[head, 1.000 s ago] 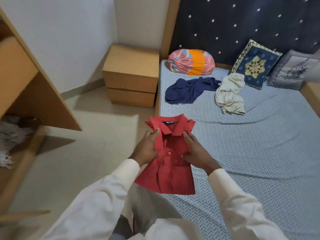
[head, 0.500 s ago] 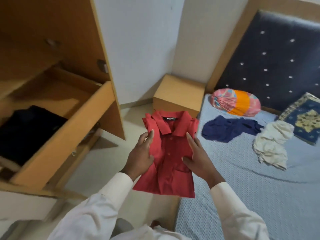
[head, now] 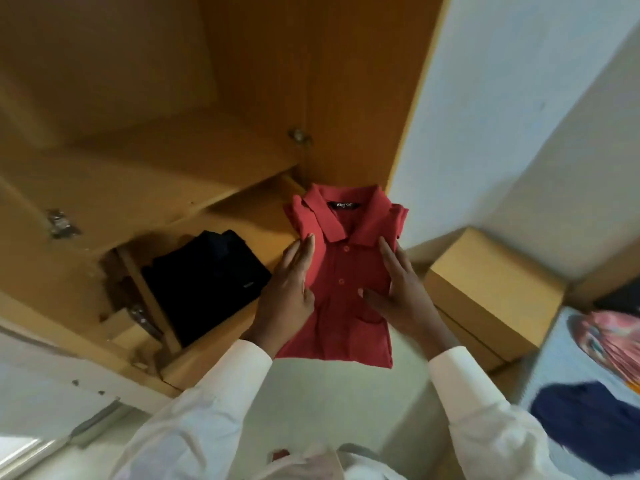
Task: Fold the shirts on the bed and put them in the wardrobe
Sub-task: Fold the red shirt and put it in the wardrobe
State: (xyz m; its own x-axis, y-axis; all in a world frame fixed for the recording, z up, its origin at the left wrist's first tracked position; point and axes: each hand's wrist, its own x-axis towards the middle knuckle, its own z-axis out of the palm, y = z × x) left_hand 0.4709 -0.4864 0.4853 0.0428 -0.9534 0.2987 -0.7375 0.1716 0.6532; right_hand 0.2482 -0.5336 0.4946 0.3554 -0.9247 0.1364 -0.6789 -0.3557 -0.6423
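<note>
Both hands hold the folded red shirt (head: 346,289) flat, one grip clamped on each side edge, at the mouth of the wardrobe (head: 242,81).

Left hand (head: 289,289) and right hand (head: 398,292) each press a palm along the shirt's flank with the thumb laid over the front, collar pointing away, the bundle carried in the air at the centre of the frame, its collar end over the shelf (head: 249,220) and its hem over the floor. On that shelf, left of centre, a folded dark shirt (head: 207,278) already lies. My worry: the hem hangs loose below the palms, so if either hand slackens, the fold could sag open. It might also snag the shelf's front edge or shove the dark shirt askew. At lower right, a navy shirt (head: 581,424) waits unfolded on the bed (head: 554,358).
</note>
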